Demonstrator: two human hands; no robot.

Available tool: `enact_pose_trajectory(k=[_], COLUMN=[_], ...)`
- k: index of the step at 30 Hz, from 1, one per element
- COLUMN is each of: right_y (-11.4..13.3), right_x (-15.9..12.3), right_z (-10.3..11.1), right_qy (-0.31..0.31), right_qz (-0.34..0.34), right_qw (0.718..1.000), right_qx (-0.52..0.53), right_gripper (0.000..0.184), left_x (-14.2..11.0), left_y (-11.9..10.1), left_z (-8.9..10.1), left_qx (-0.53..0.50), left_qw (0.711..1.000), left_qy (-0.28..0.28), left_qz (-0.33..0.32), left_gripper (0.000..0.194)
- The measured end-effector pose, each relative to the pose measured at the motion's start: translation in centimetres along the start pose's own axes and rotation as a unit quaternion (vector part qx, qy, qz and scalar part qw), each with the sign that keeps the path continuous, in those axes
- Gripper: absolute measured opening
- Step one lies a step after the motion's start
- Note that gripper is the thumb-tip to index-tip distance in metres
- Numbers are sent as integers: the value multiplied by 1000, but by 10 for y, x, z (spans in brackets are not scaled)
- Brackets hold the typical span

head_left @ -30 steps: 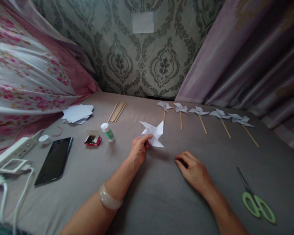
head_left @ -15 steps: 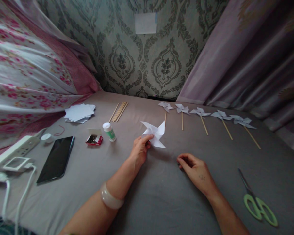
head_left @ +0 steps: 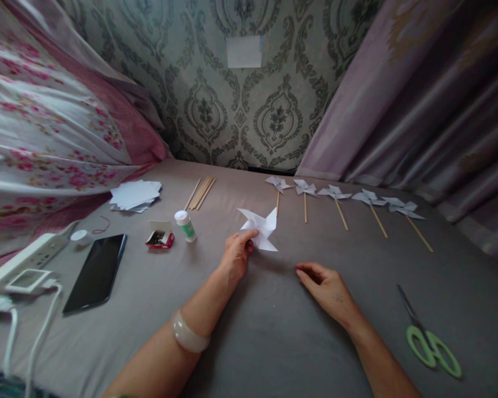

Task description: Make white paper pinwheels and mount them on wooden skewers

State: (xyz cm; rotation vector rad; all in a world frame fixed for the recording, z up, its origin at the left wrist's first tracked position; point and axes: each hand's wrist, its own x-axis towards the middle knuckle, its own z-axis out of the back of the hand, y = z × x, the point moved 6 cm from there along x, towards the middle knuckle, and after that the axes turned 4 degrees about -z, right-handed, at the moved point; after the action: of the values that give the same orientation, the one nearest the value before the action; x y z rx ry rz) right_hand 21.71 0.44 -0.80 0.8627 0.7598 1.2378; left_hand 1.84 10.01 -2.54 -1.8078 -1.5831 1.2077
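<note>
A white paper pinwheel (head_left: 266,228) with folded blades is pinched between the thumb and fingers of my left hand (head_left: 238,250), held just above the cloth. No stick shows on it. My right hand (head_left: 326,287) is apart from the pinwheel, to its lower right, low over the cloth. Its thumb and forefinger are pressed together; anything between them is hidden or too small to name. Left of my left hand stand a white-capped glue bottle (head_left: 185,226) with a green label and a small open red box (head_left: 160,236) with dark contents.
Several finished pinwheels on sticks (head_left: 335,193) lie in a row at the back right. Wooden sticks (head_left: 202,193) and stacked white paper (head_left: 135,195) lie at the back left. Green-handled scissors (head_left: 429,340) are at right; a phone (head_left: 95,273) and power strip (head_left: 29,260) at left.
The camera view shifts slightly. My left hand keeps the pinwheel in the same place. My right hand's fingers move a little but stay pressed together.
</note>
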Motion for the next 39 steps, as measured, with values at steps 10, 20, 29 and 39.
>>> enact_pose_trajectory(k=[10, 20, 29, 39], right_y=[-1, 1, 6, -3], right_x=[3, 5, 10, 12], right_z=[-2, -5, -1, 22], right_qy=[-11, -14, -38, -90], right_qz=[17, 58, 61, 37], right_qw=[1000, 998, 996, 989], right_qx=[-17, -29, -45, -113], right_gripper=[28, 29, 22, 20], left_x=[-1, 0, -11, 0], left_y=[-1, -2, -19, -22], left_z=[1, 1, -15, 5], left_qx=[2, 9, 29, 53], left_qw=[1000, 1000, 998, 996], left_qy=[-2, -6, 9, -47], left_qz=[-7, -16, -48, -51], left_gripper=[22, 24, 25, 28])
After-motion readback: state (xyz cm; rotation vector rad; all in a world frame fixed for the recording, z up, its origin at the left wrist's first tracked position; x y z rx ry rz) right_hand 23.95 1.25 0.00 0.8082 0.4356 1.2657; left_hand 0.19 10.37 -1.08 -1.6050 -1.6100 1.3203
